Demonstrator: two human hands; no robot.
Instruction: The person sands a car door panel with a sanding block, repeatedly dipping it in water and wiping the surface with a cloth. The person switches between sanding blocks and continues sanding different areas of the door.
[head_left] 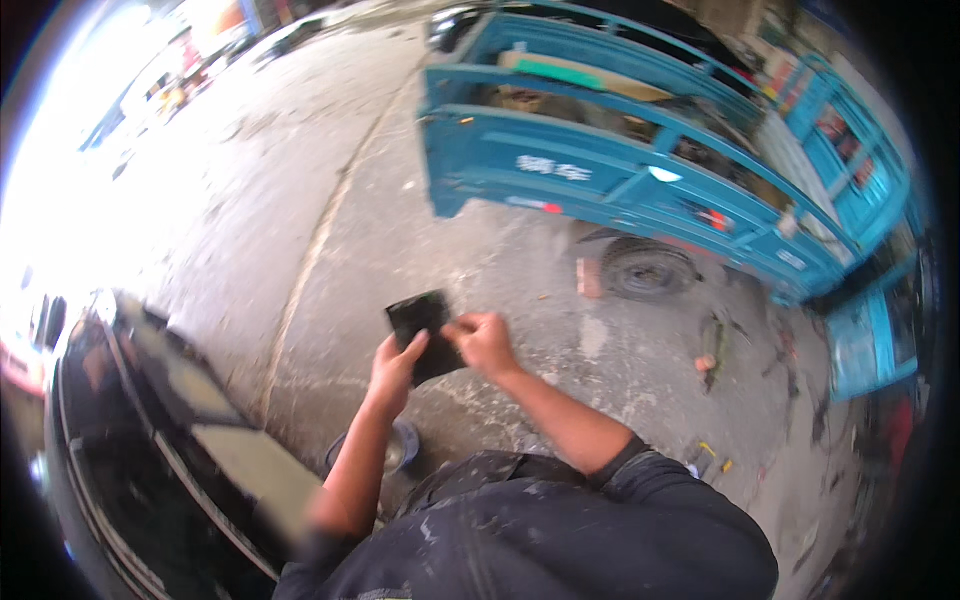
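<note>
A black rectangular sheet (438, 356), by its look sandpaper, is held up in front of me between both hands. My left hand (391, 370) is closed on its near left edge, the thumb lying across its face. At its right edge my right hand (484, 345) pinches it with bent fingers. The sheet's surface detail is too blurred to make out. Below my left forearm stands a bucket (404, 446), partly hidden by the arm.
At my left is a black car body (110, 440) with beige patches (255, 470). A blue cargo truck (480, 150) stands ahead right, a brick (588, 278) by its wheel (648, 270). Small yellow items (727, 465) lie on the concrete floor (370, 230) at right.
</note>
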